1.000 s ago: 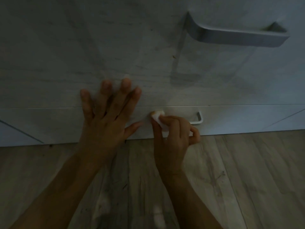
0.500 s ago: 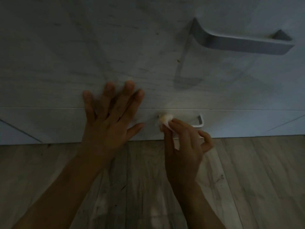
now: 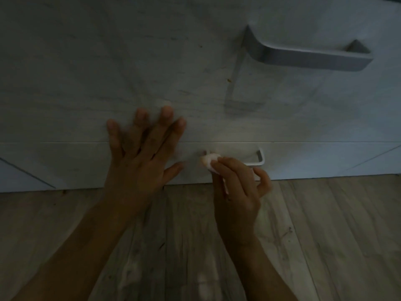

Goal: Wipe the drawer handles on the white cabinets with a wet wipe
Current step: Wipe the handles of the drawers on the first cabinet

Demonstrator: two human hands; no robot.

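The light is dim. The white cabinet front (image 3: pixel 152 61) fills the upper half. A large grey handle (image 3: pixel 303 57) sticks out at the upper right. A small pale handle (image 3: pixel 259 158) sits on the lowest drawer just above the floor. My right hand (image 3: pixel 237 192) pinches a balled white wet wipe (image 3: pixel 209 160) against the left end of that small handle, hiding most of the bar. My left hand (image 3: pixel 141 161) lies flat with fingers spread on the drawer front, to the left of the wipe.
A wood-grain plank floor (image 3: pixel 325 235) runs across the lower half up to the cabinet base. A thin seam (image 3: pixel 65 142) separates the lowest drawer from the panel above.
My right hand with the wipe shifted a little to the right along the small handle, then stayed at its left end. My left hand has stayed flat in place.
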